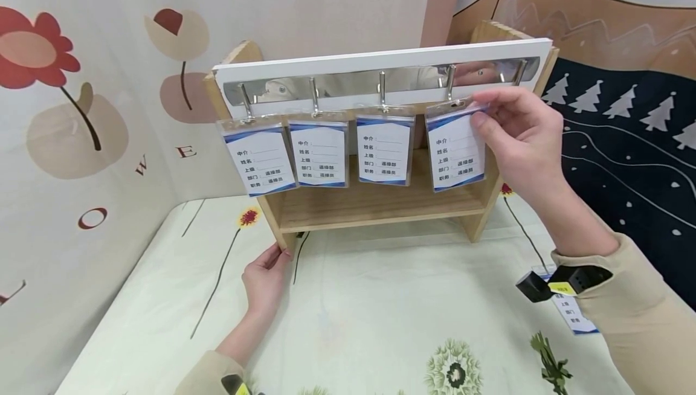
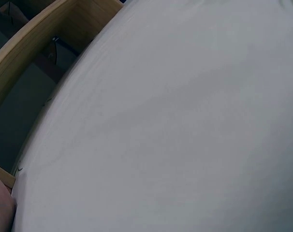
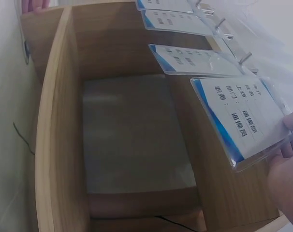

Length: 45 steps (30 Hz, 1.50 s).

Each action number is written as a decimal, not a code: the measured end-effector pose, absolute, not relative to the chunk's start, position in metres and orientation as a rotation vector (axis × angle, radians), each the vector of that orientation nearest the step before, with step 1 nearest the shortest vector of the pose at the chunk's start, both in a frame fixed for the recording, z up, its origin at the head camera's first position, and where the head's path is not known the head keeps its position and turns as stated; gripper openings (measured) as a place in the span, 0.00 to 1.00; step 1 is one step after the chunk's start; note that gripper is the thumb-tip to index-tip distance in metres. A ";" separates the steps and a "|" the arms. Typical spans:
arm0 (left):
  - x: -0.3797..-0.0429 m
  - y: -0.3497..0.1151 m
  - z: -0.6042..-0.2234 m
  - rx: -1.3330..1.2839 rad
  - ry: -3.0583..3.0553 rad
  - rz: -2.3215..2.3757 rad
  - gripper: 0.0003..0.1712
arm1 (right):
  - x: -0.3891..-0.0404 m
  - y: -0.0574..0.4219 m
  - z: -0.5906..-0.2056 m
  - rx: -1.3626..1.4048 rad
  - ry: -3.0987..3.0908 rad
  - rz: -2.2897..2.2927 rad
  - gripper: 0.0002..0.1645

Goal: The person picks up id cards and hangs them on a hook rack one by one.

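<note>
Head view shows a wide stretch of table (image 1: 353, 298) between the front edge of the wooden stand (image 1: 380, 205) and the person. At the stand's left front corner, the left hand (image 1: 267, 275) grips the foot with thumb and fingers. The right hand (image 1: 524, 132) pinches the fourth badge (image 1: 457, 148) by its upper right corner, at the fourth hook (image 1: 451, 81); whether it is seated there, I cannot tell. Three badges (image 1: 383, 150) hang toward the stand's left end.

Right wrist view looks along the stand from its right end and shows the fourth badge's lower edge apart from the shelf. Left wrist view gives mostly tabletop, with a sliver of the left hand.

A loose badge (image 1: 571, 313) lies toward the table's right side, partly under the right sleeve (image 1: 647, 322); the fifth hook (image 1: 520, 73) stands just beyond the right hand.
</note>
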<state>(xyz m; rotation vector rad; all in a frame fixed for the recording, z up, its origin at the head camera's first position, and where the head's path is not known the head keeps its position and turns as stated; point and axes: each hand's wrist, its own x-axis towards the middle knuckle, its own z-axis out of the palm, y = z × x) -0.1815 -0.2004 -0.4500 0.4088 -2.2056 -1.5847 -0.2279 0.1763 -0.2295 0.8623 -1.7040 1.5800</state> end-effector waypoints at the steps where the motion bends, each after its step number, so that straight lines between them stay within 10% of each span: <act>1: -0.181 -0.200 -0.450 0.407 -2.204 -1.588 0.19 | -0.227 0.176 -0.229 0.842 -1.715 1.572 0.15; 45: -0.181 -0.200 -0.451 0.416 -2.213 -1.613 0.21 | -0.241 0.170 -0.241 0.719 -1.781 1.268 0.20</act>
